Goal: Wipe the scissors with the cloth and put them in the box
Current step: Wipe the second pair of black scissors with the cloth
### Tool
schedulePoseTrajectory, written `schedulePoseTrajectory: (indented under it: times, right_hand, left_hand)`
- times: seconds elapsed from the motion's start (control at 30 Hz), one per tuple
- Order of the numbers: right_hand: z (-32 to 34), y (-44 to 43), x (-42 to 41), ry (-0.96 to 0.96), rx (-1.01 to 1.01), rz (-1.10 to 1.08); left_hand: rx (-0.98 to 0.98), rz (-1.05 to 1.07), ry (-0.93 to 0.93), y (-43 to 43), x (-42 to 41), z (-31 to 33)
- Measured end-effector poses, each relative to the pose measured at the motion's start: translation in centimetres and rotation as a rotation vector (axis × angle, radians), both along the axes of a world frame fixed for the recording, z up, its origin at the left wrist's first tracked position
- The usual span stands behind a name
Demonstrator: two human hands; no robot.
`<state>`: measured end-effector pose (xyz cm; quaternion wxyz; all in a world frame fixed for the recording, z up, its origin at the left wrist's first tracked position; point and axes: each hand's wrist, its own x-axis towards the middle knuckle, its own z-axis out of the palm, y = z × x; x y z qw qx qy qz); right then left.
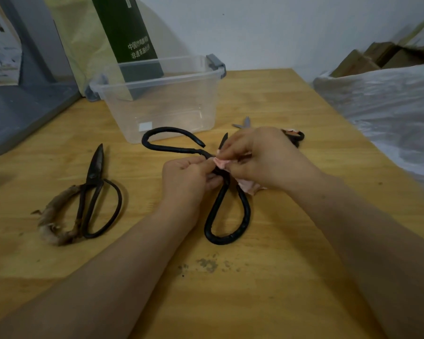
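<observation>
A person's two bare hands meet over a wooden table (267,277), working on a large pair of black scissors (247,212) that are spread wide open. The left hand (184,177) is curled around the scissors near the pivot, gripping them. The right hand (257,157) pinches a pink cloth (249,187) against a blade, whose dark tip pokes out just above its fingers. One looped handle reaches away past the left hand, and the other hangs down toward the person. Beyond both hands stands a clear plastic box (169,111), open at the top. Well to the left of the left hand lie old dark scissors (93,174), closed, one handle wrapped in frayed brown material. Just beyond the right hand, small scissors (245,122) lie partly hidden
</observation>
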<state>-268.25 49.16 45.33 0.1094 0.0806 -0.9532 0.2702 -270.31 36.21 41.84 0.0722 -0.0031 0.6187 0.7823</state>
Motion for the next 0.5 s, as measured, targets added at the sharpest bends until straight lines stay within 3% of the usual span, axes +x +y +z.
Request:
schedulePoseTrajectory:
  times: [0.1, 0.23, 0.33, 0.5]
  right_hand:
    - [0.0, 1.5, -0.1, -0.139, -0.003, -0.143]
    - [0.6, 3.7, 0.1, -0.006, -0.427, -0.341]
    - [0.6, 3.4, -0.1, -0.089, -0.655, -0.253]
    - [-0.2, 2.3, 0.3, -0.332, -0.76, -0.061]
  left_hand:
    - [-0.001, 0.008, -0.002, 0.0, 0.1, -0.1]
    - [0.04, -0.028, 0.005, -0.1, 0.3, 0.0]
    - [0.049, -0.062, 0.071, -0.1, 0.5, -0.1]
    - [0.055, -0.072, 0.106, -0.5, 0.5, -0.3]
